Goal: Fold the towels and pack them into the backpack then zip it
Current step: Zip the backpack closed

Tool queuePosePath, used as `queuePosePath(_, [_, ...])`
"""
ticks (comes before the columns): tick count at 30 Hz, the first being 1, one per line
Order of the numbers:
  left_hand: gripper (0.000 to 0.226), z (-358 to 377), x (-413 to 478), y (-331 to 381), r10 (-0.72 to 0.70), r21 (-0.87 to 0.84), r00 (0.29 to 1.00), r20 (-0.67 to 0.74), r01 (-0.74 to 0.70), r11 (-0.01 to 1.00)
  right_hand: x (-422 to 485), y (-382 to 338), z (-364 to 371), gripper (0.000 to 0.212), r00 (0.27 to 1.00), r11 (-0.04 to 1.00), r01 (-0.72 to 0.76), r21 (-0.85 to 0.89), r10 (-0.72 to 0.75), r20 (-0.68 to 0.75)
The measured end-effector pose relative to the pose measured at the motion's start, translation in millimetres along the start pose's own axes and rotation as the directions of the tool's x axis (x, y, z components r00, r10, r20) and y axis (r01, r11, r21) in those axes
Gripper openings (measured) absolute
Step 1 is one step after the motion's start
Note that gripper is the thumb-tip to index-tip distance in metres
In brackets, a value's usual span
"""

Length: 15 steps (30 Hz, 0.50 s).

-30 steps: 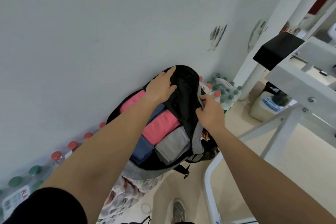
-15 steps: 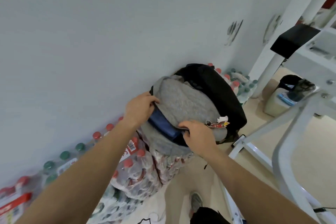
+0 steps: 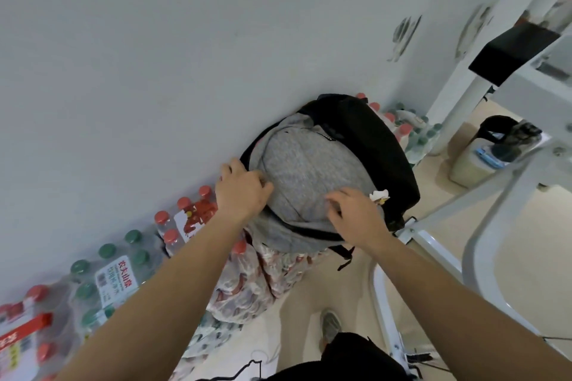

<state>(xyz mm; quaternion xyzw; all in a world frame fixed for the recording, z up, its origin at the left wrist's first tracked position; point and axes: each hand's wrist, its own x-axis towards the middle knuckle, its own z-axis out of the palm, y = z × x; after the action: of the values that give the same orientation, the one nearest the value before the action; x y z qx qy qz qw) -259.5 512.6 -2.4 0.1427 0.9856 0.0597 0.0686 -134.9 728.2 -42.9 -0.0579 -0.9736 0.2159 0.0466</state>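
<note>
The backpack (image 3: 328,170) is propped against the wall on packs of bottles (image 3: 247,281). Its grey flap is pinched by the left hand (image 3: 243,192); the right hand (image 3: 356,213) rests curled, gripping nothing clearly. A towel edge could be caught by the zip, or the backpack tipped off.

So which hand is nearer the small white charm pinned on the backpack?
Right. The right hand sits just beside the charm; the left hand grips the backpack at its opposite edge.

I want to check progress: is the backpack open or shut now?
The grey flap is down over the backpack, with no towels visible. Both hands, left and right, rest on it. Zipped or not: cannot tell.
</note>
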Motion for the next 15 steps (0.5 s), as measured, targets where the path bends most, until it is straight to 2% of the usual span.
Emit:
queuePosePath(2, [0.039, 1, -1, 22, 0.058, 0.065, 0.996, -0.062, -0.054, 0.996, -8, 21, -8, 0.024, 0.989, 0.993, -0.118, 0.023, 0.120, -0.082])
queuePosePath(4, [0.039, 7, -3, 48, 0.194, 0.046, 0.979, -0.059, -0.191, 0.980, -21, 38, -14, 0.018, 0.952, 0.962, -0.261, 0.083, 0.271, -0.142])
queuePosePath(8, [0.028, 36, -21, 105, 0.527, -0.073, 0.849, -0.043, -0.529, 0.846, -60, 72, -6, 0.009, 0.808, 0.813, -0.543, 0.209, 0.574, -0.131])
queuePosePath(11, [0.032, 63, -38, 135, 0.645, -0.043, 0.762, 0.046, -0.644, 0.764, -86, 91, 16, 0.010, 0.741, 0.731, -0.660, 0.175, 0.672, -0.011])
queuePosePath(13, [0.035, 76, -43, 145, 0.661, 0.050, 0.749, 0.042, -0.663, 0.747, -92, 95, 29, 0.021, 0.699, 0.678, -0.709, 0.195, 0.713, 0.060])
queuePosePath(15, [0.026, 82, -44, 151, 0.667, 0.162, 0.745, 0.002, -0.658, 0.735, -90, 94, 39, 0.033, 0.694, 0.655, -0.705, 0.271, 0.716, 0.072])
